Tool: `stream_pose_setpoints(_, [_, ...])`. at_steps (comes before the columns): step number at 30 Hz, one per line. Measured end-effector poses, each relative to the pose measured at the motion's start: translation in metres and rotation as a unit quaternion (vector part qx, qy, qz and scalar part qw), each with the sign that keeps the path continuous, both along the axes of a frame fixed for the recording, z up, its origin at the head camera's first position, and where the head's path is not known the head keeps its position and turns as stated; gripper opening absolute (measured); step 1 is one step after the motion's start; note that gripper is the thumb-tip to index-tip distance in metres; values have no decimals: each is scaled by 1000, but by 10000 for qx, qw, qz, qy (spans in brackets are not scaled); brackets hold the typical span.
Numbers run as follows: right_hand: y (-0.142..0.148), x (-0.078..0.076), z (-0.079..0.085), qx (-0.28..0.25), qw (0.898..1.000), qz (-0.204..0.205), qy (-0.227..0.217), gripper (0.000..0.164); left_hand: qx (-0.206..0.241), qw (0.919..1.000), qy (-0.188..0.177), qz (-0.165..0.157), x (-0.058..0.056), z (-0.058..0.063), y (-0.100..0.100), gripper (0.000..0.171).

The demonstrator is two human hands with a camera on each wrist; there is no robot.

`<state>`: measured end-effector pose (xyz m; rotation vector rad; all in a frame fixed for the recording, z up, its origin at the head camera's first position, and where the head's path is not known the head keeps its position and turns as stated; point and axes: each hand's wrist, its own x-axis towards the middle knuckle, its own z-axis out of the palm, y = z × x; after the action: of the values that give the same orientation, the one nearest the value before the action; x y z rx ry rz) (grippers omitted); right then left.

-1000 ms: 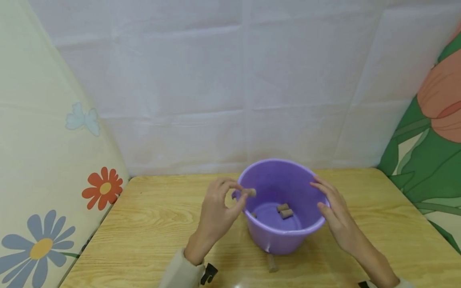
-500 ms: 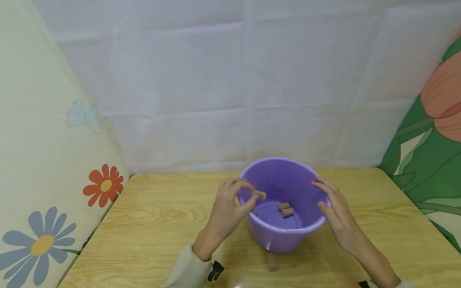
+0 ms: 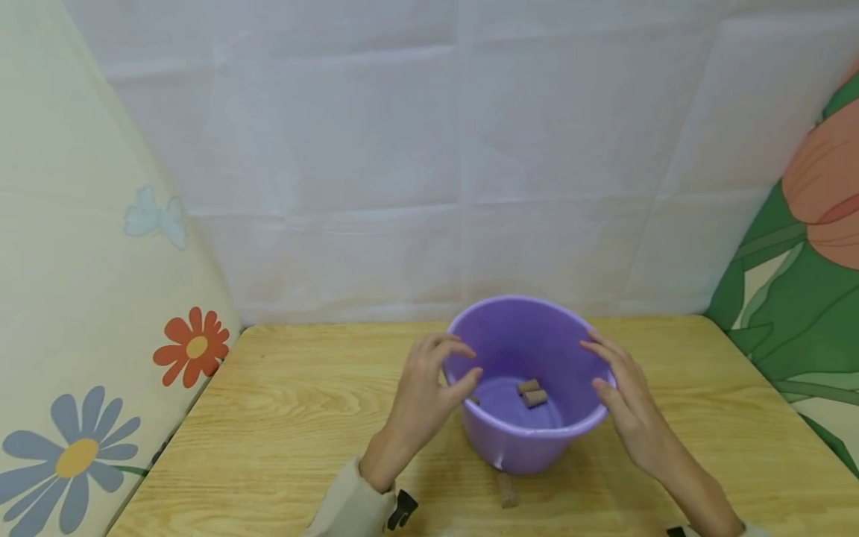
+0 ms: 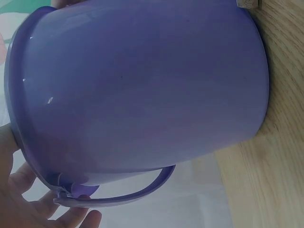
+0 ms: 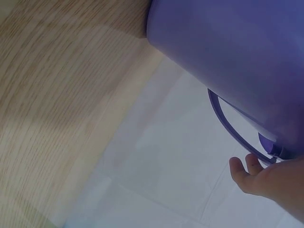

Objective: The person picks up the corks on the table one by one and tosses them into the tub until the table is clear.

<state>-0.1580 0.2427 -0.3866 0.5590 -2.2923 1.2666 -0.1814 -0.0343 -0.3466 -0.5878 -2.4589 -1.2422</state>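
Observation:
A purple bucket point(image 3: 530, 447) stands on the table, its mouth toward me. Inside lie two short brown cylinders, a rear one point(image 3: 528, 386) and a front one point(image 3: 535, 397); a sliver of another cylinder point(image 3: 474, 400) shows at the left rim. My left hand point(image 3: 419, 388) is over the left rim, thumb and forefinger apart with nothing between them. Its other fingers point(image 4: 45, 204) spread beside the bucket handle point(image 4: 128, 197). My right hand point(image 3: 631, 403) holds the right rim, thumb and fingertips reaching over it. Other fingers of that hand point(image 5: 247, 173) show outside, near the handle.
One more brown cylinder point(image 3: 507, 490) lies on the wood-grain table point(image 3: 302, 425), against the bucket's front base. A white sheet point(image 3: 335, 149) hangs behind the table. Flower-printed panels flank it on the left point(image 3: 74, 298) and right point(image 3: 825, 298).
My left hand moved right over the rim with a brown cylinder, then parted thumb and finger and let it go. That cylinder is out of sight now. My right hand stayed at the rim.

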Motion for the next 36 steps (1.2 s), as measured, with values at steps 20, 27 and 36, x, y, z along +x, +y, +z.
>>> stream_pose_setpoints(20, [0, -1, 1, 56, 10000, -21, 62, 48, -151, 9916, 1185, 505, 4, -15, -24, 44])
stream_pose_setpoints(27, [0, -1, 3, 94, 9999, -32, 47, 49, -270, 9918, 1087, 621, 12, -25, -38, 35])
stream_pose_setpoints(36, [0, 0, 3, 94, 9999, -51, 64, 49, -1660, 9828, 754, 298, 29, -60, -35, 23])
